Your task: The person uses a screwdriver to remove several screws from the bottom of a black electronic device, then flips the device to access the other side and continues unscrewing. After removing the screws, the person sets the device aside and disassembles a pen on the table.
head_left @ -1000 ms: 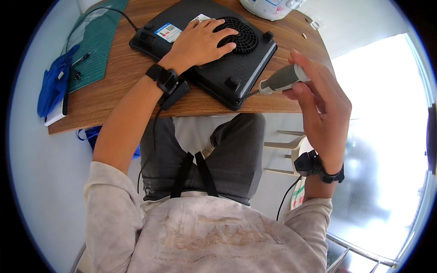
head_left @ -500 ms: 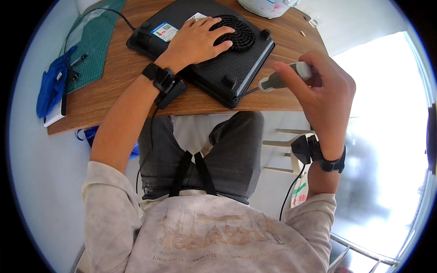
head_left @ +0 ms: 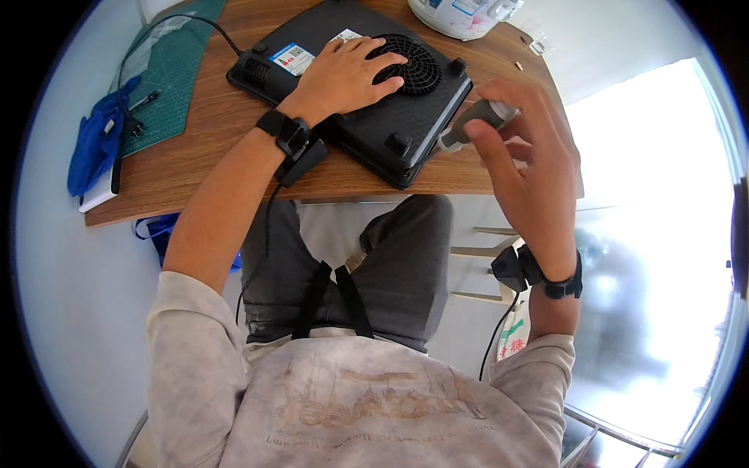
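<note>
A flat black induction cooker lies bottom up on the wooden table, showing its round fan grille, stubby feet and stickers. My left hand rests flat on its underside with the fingers spread, their tips reaching over the grille. My right hand grips a screwdriver by its grey handle. The screwdriver slants down to the left, its shaft pointing at the cooker's near right corner by a foot. Whether the tip sits in a screw is too small to tell.
A green cutting mat lies at the left under a power cord and plug, next to a blue cloth-like bundle. At the far edge stands a white rounded appliance. Small bits lie at the far right.
My right hand has shifted left and the screwdriver handle has tilted closer to the cooker's right edge. My left hand stays spread on the cooker; the whole view has shifted slightly.
</note>
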{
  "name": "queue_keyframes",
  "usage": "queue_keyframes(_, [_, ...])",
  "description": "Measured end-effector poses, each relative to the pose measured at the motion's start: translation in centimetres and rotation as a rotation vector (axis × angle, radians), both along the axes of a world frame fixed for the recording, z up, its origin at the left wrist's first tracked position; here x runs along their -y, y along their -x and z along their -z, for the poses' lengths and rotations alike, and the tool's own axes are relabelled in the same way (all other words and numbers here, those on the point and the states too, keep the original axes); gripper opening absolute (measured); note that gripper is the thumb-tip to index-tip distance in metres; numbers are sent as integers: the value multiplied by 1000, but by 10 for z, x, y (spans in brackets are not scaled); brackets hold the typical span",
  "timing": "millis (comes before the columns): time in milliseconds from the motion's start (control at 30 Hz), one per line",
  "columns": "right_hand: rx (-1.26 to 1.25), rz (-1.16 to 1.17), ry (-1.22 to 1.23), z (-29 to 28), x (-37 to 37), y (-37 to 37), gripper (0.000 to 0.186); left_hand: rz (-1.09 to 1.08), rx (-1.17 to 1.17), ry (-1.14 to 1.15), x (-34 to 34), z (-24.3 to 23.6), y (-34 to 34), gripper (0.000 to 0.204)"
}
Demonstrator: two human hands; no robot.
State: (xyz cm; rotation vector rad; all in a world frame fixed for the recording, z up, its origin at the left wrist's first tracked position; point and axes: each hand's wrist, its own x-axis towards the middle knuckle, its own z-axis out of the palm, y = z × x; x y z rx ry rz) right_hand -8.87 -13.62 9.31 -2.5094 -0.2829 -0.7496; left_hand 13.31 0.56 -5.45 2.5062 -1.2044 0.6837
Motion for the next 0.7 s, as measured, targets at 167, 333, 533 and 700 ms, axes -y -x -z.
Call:
queue_keyframes(167, [-85,-67,-65,-7,7,6,37,24,17,20,0,3,-2,46])
queue_keyframes(333, [-86,72,137,-16,11,2,33,7,24,6,0,2,0,46])
queue_keyframes(533, [35,111,389,-18,14,-8,25,-9,-5,-24,-1,0,1,47])
queue_keyframes(700, [1,232,497,-13,6,-12,45,-15,-1,-20,1,2,1,48])
